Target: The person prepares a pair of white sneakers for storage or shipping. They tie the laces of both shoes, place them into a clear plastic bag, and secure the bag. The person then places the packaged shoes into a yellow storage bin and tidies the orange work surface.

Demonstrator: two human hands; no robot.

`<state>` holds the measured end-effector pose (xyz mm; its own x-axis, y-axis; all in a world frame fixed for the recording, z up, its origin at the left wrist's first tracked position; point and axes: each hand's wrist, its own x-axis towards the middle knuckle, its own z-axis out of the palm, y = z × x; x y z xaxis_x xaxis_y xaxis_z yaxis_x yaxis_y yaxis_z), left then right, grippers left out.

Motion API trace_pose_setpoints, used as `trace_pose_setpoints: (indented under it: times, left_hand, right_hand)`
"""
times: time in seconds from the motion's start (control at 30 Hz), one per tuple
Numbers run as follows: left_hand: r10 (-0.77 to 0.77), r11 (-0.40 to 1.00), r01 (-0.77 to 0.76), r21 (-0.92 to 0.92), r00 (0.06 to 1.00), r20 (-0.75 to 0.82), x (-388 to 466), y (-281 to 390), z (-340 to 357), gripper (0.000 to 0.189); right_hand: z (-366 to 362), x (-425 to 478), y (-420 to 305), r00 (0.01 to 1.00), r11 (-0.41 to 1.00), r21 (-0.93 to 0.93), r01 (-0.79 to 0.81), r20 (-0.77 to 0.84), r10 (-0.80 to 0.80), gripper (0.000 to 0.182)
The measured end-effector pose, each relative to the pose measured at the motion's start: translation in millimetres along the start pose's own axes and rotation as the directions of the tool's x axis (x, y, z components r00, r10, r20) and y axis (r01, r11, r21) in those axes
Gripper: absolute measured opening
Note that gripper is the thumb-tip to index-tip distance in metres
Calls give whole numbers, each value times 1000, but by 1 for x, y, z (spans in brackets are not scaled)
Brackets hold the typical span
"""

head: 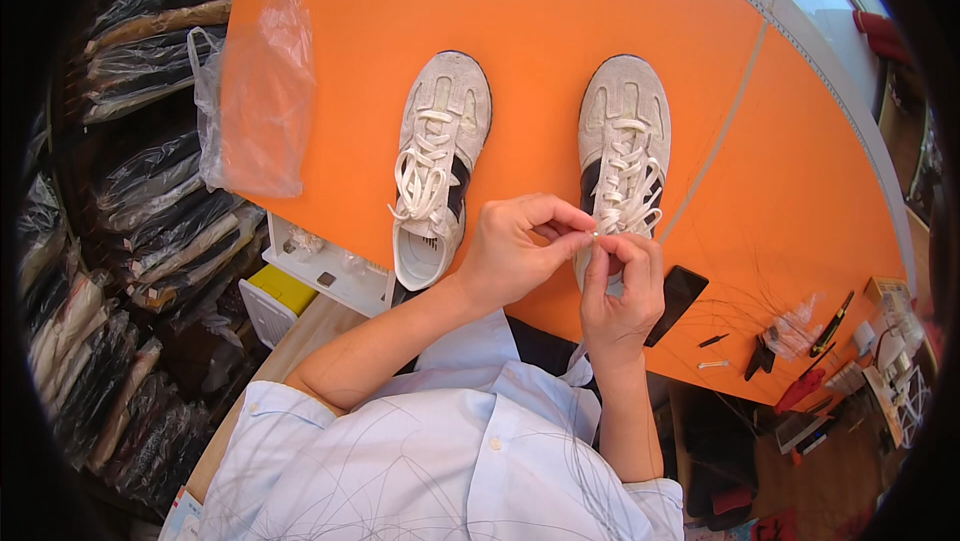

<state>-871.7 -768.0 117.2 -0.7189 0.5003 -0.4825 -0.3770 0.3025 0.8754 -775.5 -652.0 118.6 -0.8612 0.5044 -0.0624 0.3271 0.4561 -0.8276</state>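
My left hand [521, 241] and my right hand [626, 293] meet fingertip to fingertip over the right-hand sneaker [628, 95]. Between them they pinch a tiny pale piece [595, 234], too small to identify; it may be a lace end. Off-white laces [626, 173] lie loosely looped on this shoe, and my fingers cover part of its collar. To the left, the matching light-grey sneaker [442, 98] stands with its toe pointing away from me and its laces tied in a bow. Both shoes have dark side panels and rest on an orange tabletop [532, 128].
A clear plastic bag [266, 98] lies at the table's left edge, above an open white drawer [330, 282]. Beside my right hand is a black phone [676, 305]. A utility knife [832, 323] and small items lie farther right. Plastic-wrapped garments [157, 218] hang at left.
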Motion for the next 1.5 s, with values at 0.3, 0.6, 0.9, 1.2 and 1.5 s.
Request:
trace_pose_setpoints:
  times: [0.3,0.6,0.9,1.2,1.5]
  left_hand:
    - [212,967,-203,151,976,-42,-1,-4,1,10]
    - [420,842,-410,350,906,50,2,-5,-2,9]
    - [-226,941,258,-218,960,163,-1,2,-10,17]
    - [-105,994,104,7,994,30,-5,9,2,15]
    - [25,998,-21,60,997,-68,-16,0,1,13]
  right_hand:
    - [0,1,1,1000,1000,10,26,3,-26,17]
    - [0,0,4,997,998,-19,63,40,-62,18]
    - [-3,-1,0,997,999,-32,-22,75,24,10]
    - [4,-4,5,999,1000,6,-20,45,19,8]
    - [3,4,3,959,957,-91,275,93,-267,17]
